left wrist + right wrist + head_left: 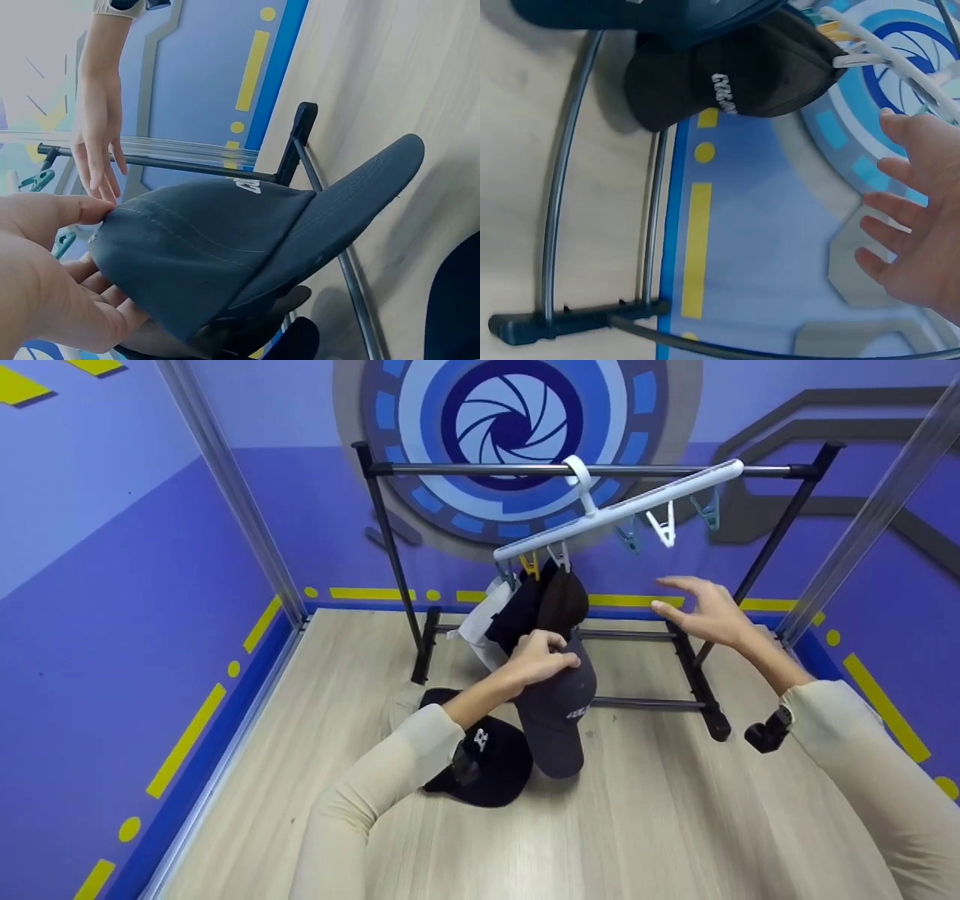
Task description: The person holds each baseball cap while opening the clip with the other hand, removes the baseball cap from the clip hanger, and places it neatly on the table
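My left hand (pixel 536 660) pinches a dark grey cap (pixel 559 705) by its crown, the brim pointing down. In the left wrist view, thumb and fingers grip the cap (pixel 195 240) at the top. My right hand (pixel 711 613) is held in the air to the right, its fingers spread and holding nothing. Above hangs a tilted white clip hanger (pixel 637 506). From its lower left end hang a white cap (pixel 484 619), a dark navy cap (pixel 514 619) and a dark brown cap (pixel 566 604). Toward the right end, a white clip (pixel 663 525) and two teal clips dangle with nothing in them.
The hanger hooks on the top bar (pixel 480 470) of a black floor rack. A black cap (pixel 502 772) lies on the wooden surface (pixel 637 825), with a beige cap partly hidden behind it. Blue panels stand at the back and sides.
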A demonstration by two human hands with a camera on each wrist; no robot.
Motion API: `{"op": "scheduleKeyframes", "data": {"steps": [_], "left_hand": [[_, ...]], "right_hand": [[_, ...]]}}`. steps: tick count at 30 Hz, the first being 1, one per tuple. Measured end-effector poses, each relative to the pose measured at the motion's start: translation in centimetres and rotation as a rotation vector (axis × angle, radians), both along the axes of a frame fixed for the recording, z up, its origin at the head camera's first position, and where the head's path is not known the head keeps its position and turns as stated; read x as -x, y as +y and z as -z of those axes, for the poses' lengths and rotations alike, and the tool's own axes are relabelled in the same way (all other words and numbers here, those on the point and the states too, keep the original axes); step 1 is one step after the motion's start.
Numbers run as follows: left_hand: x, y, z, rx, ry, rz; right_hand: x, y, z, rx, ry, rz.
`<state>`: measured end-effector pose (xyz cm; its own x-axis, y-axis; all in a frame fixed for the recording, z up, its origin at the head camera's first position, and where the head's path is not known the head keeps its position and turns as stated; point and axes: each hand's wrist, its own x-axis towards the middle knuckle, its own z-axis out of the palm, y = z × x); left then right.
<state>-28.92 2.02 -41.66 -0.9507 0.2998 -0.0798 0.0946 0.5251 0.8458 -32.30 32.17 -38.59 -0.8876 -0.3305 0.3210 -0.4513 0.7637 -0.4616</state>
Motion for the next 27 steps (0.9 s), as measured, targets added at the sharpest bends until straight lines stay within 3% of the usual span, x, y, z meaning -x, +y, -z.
{"op": "scheduleKeyframes", "data": {"steps": [5, 12, 17, 27], "left_hand": [[-0.3, -0.5, 0.9, 0.001, -0.05, 0.042], [-0.5, -1.8, 2.1, 0.012, -0.059, 0.088], [-0.7, -3.4, 2.5, 0.014, -0.111, 0.027], [-1.2, -6.3, 3.9, 0.03, -0.11, -0.086]], "right_hand": [[-0.7, 0.7, 0.9, -0.091, 0.024, 0.013], [-1.0, 1.3, 1.6, -0.133, 0.03, 0.011], [-1.2, 1.4, 2.0, -0.148, 0.017, -0.002], [-1.6, 2.5, 3.9, -0.141, 0.025, -0.053]]}}
